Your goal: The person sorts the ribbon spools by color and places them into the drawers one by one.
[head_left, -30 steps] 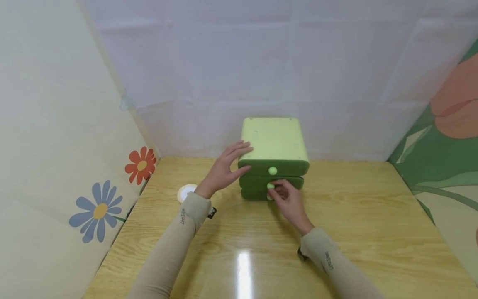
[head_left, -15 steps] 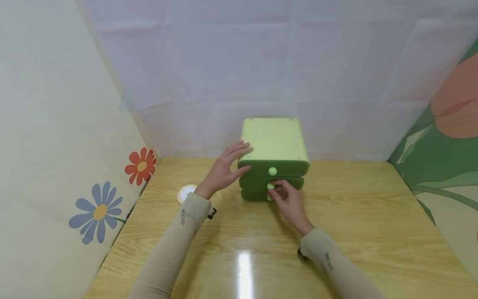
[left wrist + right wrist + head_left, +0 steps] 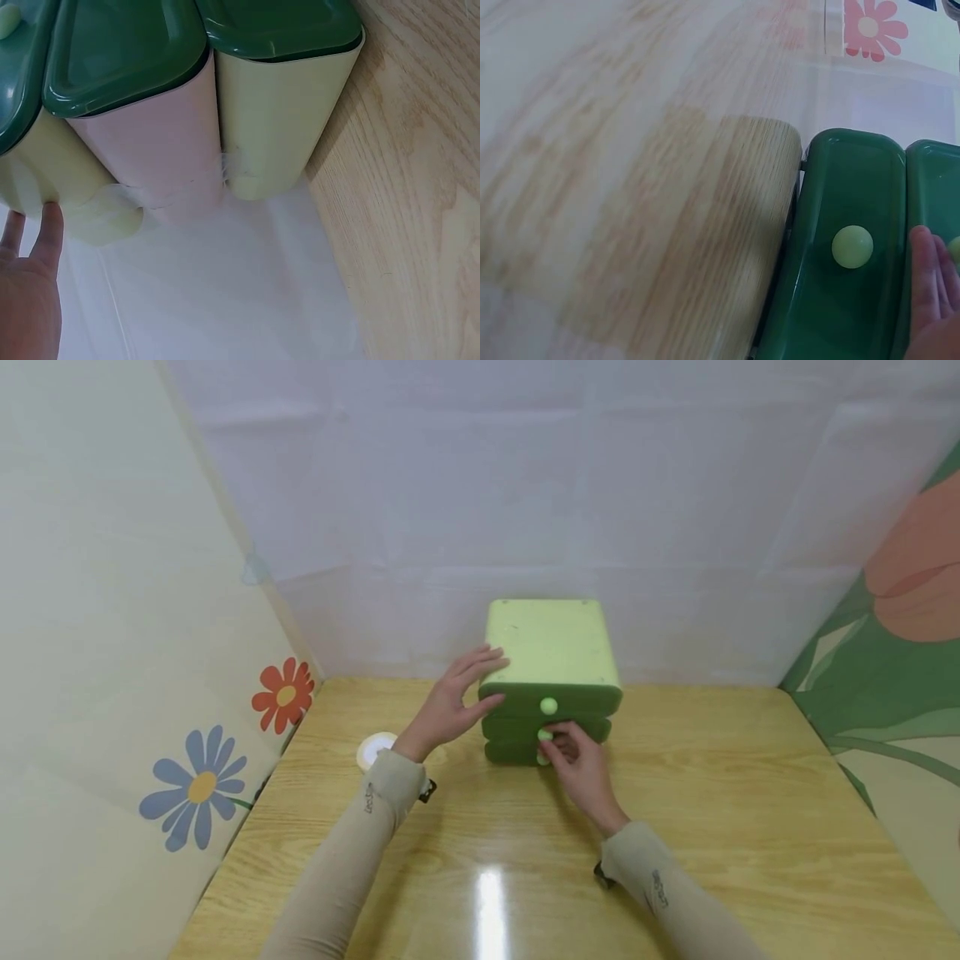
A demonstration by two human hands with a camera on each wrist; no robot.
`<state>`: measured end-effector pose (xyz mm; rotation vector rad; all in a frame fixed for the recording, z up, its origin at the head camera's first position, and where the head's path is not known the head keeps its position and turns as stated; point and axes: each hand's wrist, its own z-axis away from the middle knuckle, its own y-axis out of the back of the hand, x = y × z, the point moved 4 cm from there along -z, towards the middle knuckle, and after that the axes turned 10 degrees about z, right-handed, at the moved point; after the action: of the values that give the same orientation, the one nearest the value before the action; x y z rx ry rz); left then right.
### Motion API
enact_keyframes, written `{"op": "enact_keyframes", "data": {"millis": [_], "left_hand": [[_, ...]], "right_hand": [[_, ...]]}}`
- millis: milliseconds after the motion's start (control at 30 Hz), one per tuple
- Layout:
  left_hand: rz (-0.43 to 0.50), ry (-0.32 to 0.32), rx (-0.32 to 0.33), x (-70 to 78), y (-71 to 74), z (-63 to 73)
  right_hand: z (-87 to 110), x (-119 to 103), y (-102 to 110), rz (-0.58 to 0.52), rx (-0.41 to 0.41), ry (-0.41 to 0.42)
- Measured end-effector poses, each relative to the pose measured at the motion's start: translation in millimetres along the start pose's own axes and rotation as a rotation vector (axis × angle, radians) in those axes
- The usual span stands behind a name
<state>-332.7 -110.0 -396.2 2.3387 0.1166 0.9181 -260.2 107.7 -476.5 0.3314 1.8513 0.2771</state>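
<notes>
A small chest of drawers (image 3: 551,643) has a pale green top and three stacked dark green fronts with round light green knobs. My right hand (image 3: 583,768) pinches the middle drawer's knob (image 3: 545,735) between thumb and fingers. My left hand (image 3: 453,700) rests at the chest's upper left, fingers over the top and side, thumb along the top drawer front (image 3: 517,700). In the left wrist view, its fingertips (image 3: 51,217) touch the yellow side of the top tier. The right wrist view shows the bottom drawer's front (image 3: 855,180) flush beside the middle one.
A round white disc (image 3: 372,749) lies on the wooden table (image 3: 712,793), left of the chest and partly behind the left wrist. Behind the chest hangs a white cloth (image 3: 450,527). Flower-printed panels (image 3: 90,610) stand at both sides.
</notes>
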Motion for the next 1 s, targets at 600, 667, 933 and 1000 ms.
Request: {"op": "enact_keyframes", "data": {"millis": [600,667,933,1000], "left_hand": [[0.005,0.000,0.005,-0.9,-1.2,1.7],[0.005,0.000,0.007,-0.9,-1.2,1.8],[0.006,-0.011,0.010,-1.0,-1.6,1.3],[0.007,-0.010,0.009,-1.1,-1.9,1.1]], "right_hand": [[4.1,-13,3,0.042,-0.021,-0.017],[6.2,-23,6,0.046,-0.042,-0.022],[8.0,-27,8,0.034,-0.060,-0.011],[6.1,-16,6,0.044,-0.054,-0.003]]}}
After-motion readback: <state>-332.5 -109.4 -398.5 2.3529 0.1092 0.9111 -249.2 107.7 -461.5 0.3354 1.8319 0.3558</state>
